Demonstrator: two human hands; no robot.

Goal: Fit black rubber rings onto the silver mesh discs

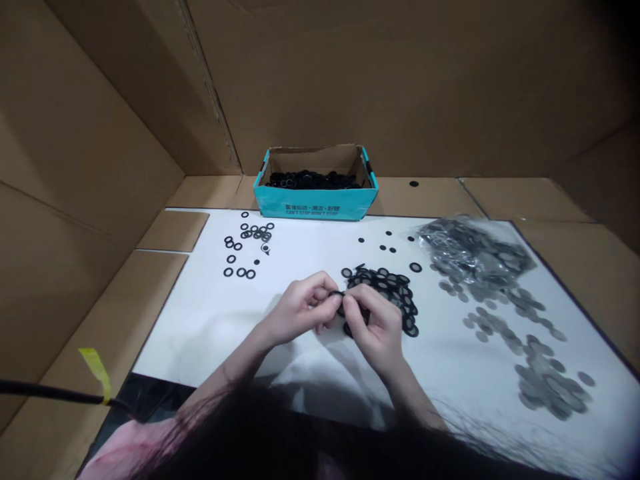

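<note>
A small black ring (335, 293), seen nearly edge-on, is pinched between the thumb and fingers of my left hand (303, 308). My right hand (377, 325) is closed too, its thumb and index finger meeting at the ring's right edge. Fingers cover most of that piece, so its centre cannot be made out. Just behind and beside my right hand lies a pile of black rings with grey centres (387, 287). Loose black rings with open centres (251, 274) are scattered at the left of the white board (200, 320).
A turquoise box (315, 203) holding many black rings stands at the back. To the right are a clear plastic bag of grey discs (475, 250) and loose grey discs (550, 383). Several small black discs (383, 247) lie behind the pile. Cardboard walls (400, 87) surround the board.
</note>
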